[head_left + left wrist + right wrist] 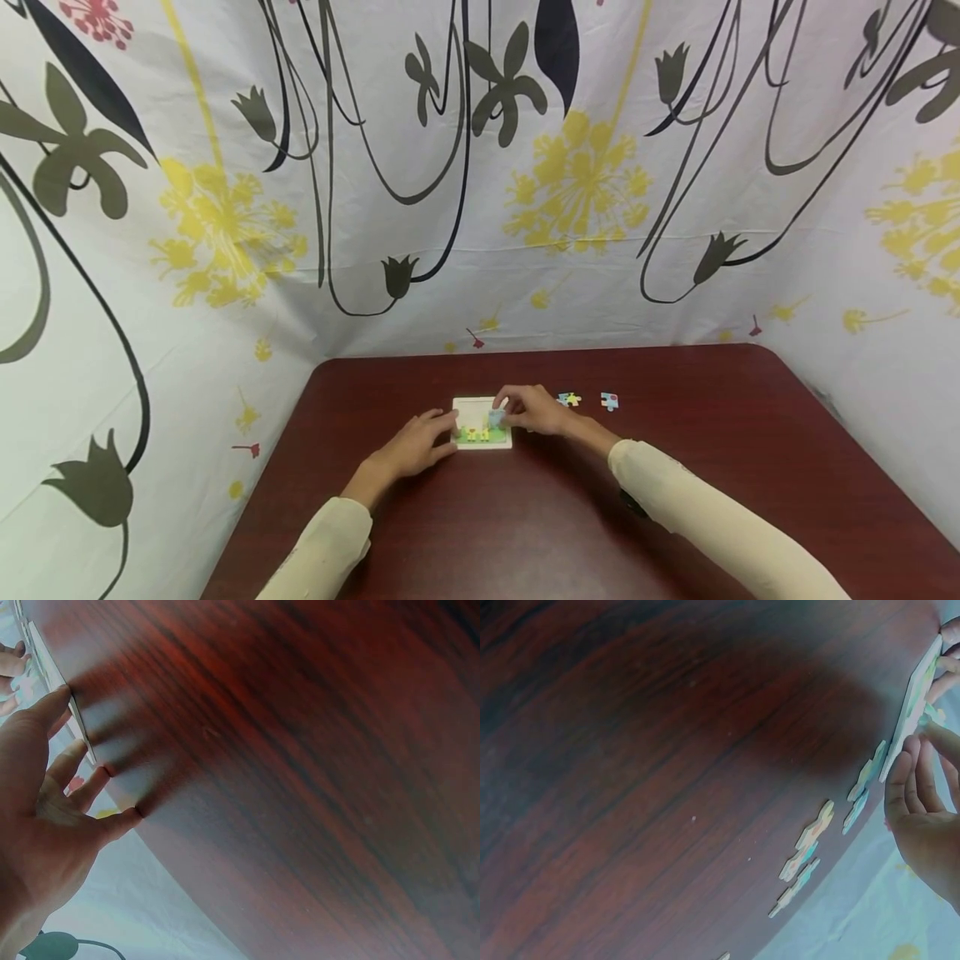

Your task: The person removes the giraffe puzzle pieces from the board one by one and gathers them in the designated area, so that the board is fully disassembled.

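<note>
A small white puzzle tray (480,446) lies on the table, its lower part filled with green and yellow puzzle pieces (476,435). At its left edge rests my left hand (418,446), fingers spread and fairly straight. The left wrist view shows these fingertips (61,694) along the tray's side. My right hand (538,411) pinches a light blue puzzle piece (495,418) between thumb and fingers over the tray's right part. In the right wrist view, curled fingers (924,776) partly hide that piece.
Right of the tray lie loose puzzle pieces, among them a blue-and-yellow one (572,399) and a blue one with a red spot (609,402). Several loose pieces (815,825) show in the right wrist view. A patterned cloth (420,325) hangs behind the dark red table (480,525).
</note>
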`<state>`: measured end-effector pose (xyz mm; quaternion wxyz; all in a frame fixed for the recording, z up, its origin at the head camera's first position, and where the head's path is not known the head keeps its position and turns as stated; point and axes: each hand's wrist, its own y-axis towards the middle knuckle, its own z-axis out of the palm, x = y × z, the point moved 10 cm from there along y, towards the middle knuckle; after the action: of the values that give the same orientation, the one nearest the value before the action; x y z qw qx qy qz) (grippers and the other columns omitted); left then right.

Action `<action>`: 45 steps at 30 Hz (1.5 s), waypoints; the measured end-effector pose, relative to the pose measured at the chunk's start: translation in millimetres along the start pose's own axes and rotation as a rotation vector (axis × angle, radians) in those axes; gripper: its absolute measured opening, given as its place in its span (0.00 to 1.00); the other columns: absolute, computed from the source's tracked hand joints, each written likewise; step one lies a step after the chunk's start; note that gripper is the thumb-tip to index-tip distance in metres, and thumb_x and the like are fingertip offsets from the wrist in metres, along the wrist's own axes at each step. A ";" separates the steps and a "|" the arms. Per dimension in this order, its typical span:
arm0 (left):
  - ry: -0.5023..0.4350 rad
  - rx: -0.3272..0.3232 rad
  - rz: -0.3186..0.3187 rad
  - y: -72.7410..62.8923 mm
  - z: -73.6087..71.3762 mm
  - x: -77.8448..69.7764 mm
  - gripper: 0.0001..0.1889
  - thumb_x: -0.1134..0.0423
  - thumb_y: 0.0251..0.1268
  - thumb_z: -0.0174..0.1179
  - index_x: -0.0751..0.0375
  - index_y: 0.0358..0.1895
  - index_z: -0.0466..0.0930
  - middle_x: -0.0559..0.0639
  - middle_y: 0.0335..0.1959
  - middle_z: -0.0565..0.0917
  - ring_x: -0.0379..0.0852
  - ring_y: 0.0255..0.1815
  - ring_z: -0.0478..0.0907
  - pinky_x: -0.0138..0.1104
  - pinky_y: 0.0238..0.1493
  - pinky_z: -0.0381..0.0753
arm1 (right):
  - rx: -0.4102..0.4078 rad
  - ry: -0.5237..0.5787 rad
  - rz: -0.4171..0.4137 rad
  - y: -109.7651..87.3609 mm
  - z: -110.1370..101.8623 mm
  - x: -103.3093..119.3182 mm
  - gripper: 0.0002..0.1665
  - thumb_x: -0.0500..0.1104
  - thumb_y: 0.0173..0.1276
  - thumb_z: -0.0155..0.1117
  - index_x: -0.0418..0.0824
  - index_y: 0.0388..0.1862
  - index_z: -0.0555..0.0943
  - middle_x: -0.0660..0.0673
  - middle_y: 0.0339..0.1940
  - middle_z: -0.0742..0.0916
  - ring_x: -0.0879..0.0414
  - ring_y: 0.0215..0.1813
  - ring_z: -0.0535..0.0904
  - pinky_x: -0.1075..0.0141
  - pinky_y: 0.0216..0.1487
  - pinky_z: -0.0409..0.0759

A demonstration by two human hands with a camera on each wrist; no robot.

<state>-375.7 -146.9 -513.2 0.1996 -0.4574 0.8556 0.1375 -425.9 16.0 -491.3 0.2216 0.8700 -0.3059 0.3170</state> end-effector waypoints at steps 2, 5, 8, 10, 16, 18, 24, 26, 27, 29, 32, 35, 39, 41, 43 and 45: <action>-0.002 0.000 0.003 0.2 -0.5 -0.2 0.08 0.60 0.79 0.60 0.53 0.54 0.81 0.61 0.78 0.67 0.69 0.79 0.59 0.71 0.72 0.56 | 0.003 0.022 0.013 -0.7 -2.0 -0.1 0.14 0.32 0.71 0.70 0.36 0.54 0.82 0.39 0.37 0.90 0.46 0.29 0.87 0.67 0.29 0.83; -0.004 -0.005 0.005 0.4 -0.9 -0.1 0.08 0.60 0.79 0.60 0.53 0.54 0.81 0.61 0.78 0.68 0.69 0.79 0.59 0.71 0.72 0.56 | -0.003 0.032 0.006 -2.1 -6.0 -1.2 0.14 0.32 0.70 0.71 0.37 0.52 0.82 0.39 0.38 0.90 0.45 0.29 0.87 0.67 0.36 0.85; 0.001 -0.010 0.007 0.2 -0.6 -0.3 0.08 0.60 0.78 0.61 0.53 0.54 0.81 0.61 0.77 0.68 0.69 0.79 0.59 0.71 0.71 0.57 | -0.017 0.017 -0.013 -5.9 -10.4 -2.6 0.12 0.33 0.70 0.72 0.37 0.50 0.83 0.42 0.39 0.90 0.49 0.35 0.88 0.67 0.45 0.86; 0.003 -0.010 0.009 -0.3 -0.2 -0.7 0.08 0.60 0.78 0.61 0.53 0.54 0.81 0.61 0.78 0.68 0.69 0.79 0.60 0.70 0.71 0.57 | -0.024 0.006 -0.024 -9.7 -13.7 -2.8 0.11 0.33 0.70 0.72 0.37 0.49 0.83 0.42 0.40 0.90 0.51 0.40 0.88 0.66 0.48 0.86; -0.004 -0.011 0.006 -1.1 -0.6 -0.7 0.07 0.60 0.78 0.61 0.53 0.53 0.81 0.61 0.78 0.67 0.69 0.79 0.59 0.70 0.72 0.57 | -0.025 0.022 -0.003 -20.5 -25.3 -5.8 0.12 0.33 0.69 0.72 0.34 0.50 0.84 0.41 0.39 0.91 0.50 0.42 0.89 0.63 0.48 0.87; -0.005 -0.013 0.003 -0.9 -0.8 -0.7 0.07 0.60 0.78 0.61 0.53 0.53 0.81 0.61 0.78 0.67 0.69 0.79 0.59 0.70 0.72 0.57 | -0.030 0.022 0.013 -24.7 -30.1 -8.3 0.12 0.33 0.69 0.72 0.34 0.51 0.84 0.42 0.38 0.91 0.50 0.42 0.89 0.62 0.50 0.87; 0.003 -0.010 0.002 0.2 0.5 -1.2 0.07 0.60 0.78 0.61 0.52 0.53 0.81 0.61 0.78 0.68 0.68 0.79 0.60 0.70 0.72 0.57 | -0.063 -0.015 0.073 -40.3 -45.9 -18.0 0.11 0.34 0.70 0.72 0.35 0.50 0.84 0.45 0.38 0.91 0.51 0.43 0.89 0.62 0.51 0.86; 0.007 -0.010 0.002 0.0 1.4 -0.9 0.07 0.60 0.78 0.61 0.53 0.53 0.81 0.61 0.78 0.68 0.68 0.79 0.60 0.70 0.72 0.57 | -0.075 -0.014 0.087 -45.9 -51.8 -19.5 0.11 0.33 0.69 0.72 0.34 0.49 0.84 0.44 0.38 0.91 0.51 0.42 0.89 0.61 0.51 0.86; 0.010 -0.010 0.001 -0.1 1.8 -0.4 0.07 0.60 0.78 0.61 0.53 0.53 0.81 0.60 0.78 0.68 0.68 0.79 0.60 0.70 0.72 0.57 | -0.078 -0.015 0.097 -48.7 -54.5 -20.2 0.11 0.33 0.69 0.72 0.34 0.49 0.84 0.43 0.38 0.91 0.51 0.42 0.89 0.61 0.51 0.86; 0.009 -0.012 -0.002 -0.3 1.8 0.3 0.07 0.60 0.78 0.61 0.53 0.53 0.81 0.60 0.78 0.68 0.68 0.79 0.60 0.70 0.72 0.57 | -0.082 -0.023 0.094 -53.7 -59.8 -20.3 0.11 0.33 0.69 0.72 0.33 0.49 0.84 0.42 0.38 0.91 0.50 0.42 0.89 0.61 0.50 0.86; 0.007 -0.011 -0.004 -0.4 2.3 1.1 0.07 0.59 0.78 0.61 0.52 0.53 0.80 0.60 0.78 0.68 0.68 0.79 0.59 0.69 0.73 0.56 | -0.088 -0.038 0.090 -62.2 -67.1 -21.7 0.11 0.33 0.69 0.72 0.32 0.49 0.84 0.42 0.37 0.91 0.48 0.41 0.89 0.61 0.47 0.87; -0.001 -0.014 0.000 -0.6 1.5 1.2 0.07 0.60 0.78 0.61 0.52 0.53 0.80 0.61 0.78 0.68 0.68 0.79 0.59 0.70 0.73 0.56 | -0.097 -0.052 0.096 -70.8 -74.6 -26.1 0.11 0.33 0.69 0.73 0.33 0.49 0.85 0.42 0.36 0.91 0.48 0.40 0.89 0.61 0.46 0.87; -0.001 -0.014 0.005 -0.4 1.2 1.3 0.07 0.59 0.79 0.60 0.53 0.54 0.80 0.61 0.77 0.68 0.68 0.79 0.59 0.70 0.72 0.56 | -0.116 -0.054 0.118 -84.1 -84.7 -35.0 0.12 0.35 0.69 0.73 0.34 0.49 0.85 0.43 0.36 0.91 0.49 0.41 0.89 0.59 0.49 0.87; -0.005 -0.012 0.004 -0.1 1.2 1.3 0.08 0.59 0.79 0.60 0.53 0.54 0.80 0.61 0.77 0.68 0.68 0.79 0.59 0.70 0.72 0.56 | -0.127 -0.059 0.128 -91.7 -89.4 -40.5 0.12 0.35 0.69 0.73 0.34 0.49 0.85 0.44 0.37 0.91 0.51 0.42 0.89 0.59 0.49 0.87; -0.010 -0.010 0.000 -0.2 1.0 1.2 0.08 0.59 0.79 0.60 0.53 0.54 0.80 0.60 0.77 0.68 0.68 0.79 0.59 0.70 0.73 0.55 | -0.138 -0.066 0.136 -99.5 -93.7 -46.1 0.12 0.35 0.68 0.74 0.33 0.49 0.85 0.44 0.37 0.91 0.52 0.42 0.89 0.61 0.48 0.87; -0.013 -0.009 -0.003 -0.5 0.6 1.0 0.08 0.59 0.79 0.60 0.52 0.55 0.80 0.60 0.77 0.68 0.68 0.79 0.59 0.70 0.73 0.55 | -0.145 -0.073 0.151 -106.8 -97.2 -51.9 0.11 0.35 0.68 0.74 0.33 0.48 0.85 0.45 0.37 0.91 0.53 0.41 0.89 0.63 0.46 0.87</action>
<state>-375.6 -147.7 -514.1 0.2032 -0.4587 0.8530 0.1440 -426.2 169.0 -479.3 0.2481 0.8370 -0.4006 0.2782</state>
